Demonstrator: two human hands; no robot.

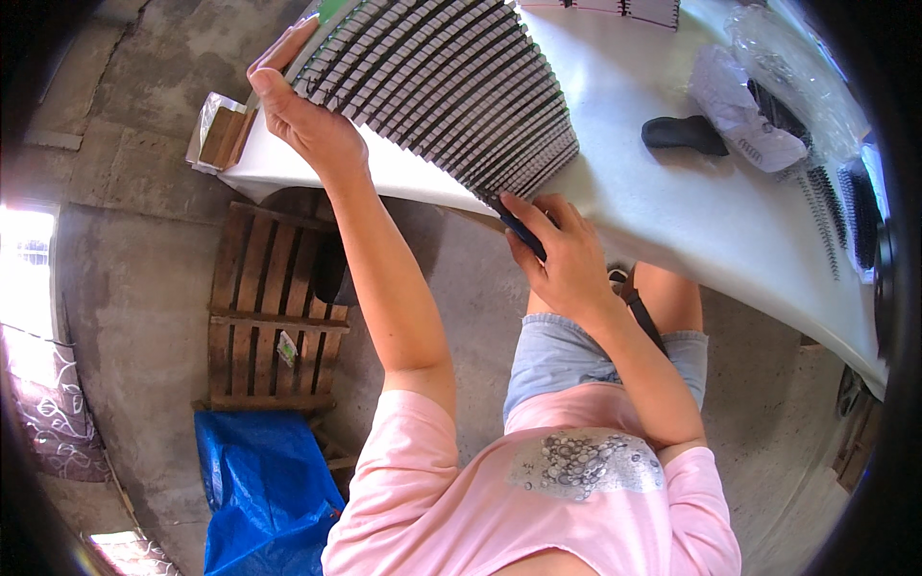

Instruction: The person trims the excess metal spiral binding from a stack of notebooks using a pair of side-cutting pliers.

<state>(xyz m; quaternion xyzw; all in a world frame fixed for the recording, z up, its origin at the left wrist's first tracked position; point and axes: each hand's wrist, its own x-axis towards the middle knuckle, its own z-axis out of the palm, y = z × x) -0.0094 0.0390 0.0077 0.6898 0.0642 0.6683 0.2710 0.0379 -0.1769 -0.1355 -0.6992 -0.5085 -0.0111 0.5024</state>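
A long stack of wire-bound notebooks (442,86) lies at the near edge of the table, its rows of black wire binding fanned toward me. My left hand (307,115) grips the stack's left end, with the thumb on the near side and the fingers along a green and white outer face. At the right near corner of the stack, my right hand (565,252) is closed around a slim dark-handled tool (521,230). The tool's upper end meets the lower edge of the bindings; its exact kind is hidden by my fingers.
The white-covered table (634,206) carries a dark elongated object (684,135), clear plastic bags (783,77) and black binding wires (828,216) at right. More bound pages (648,10) lie at the far edge. Below left are a wooden pallet (259,307) and a blue tarp (259,480).
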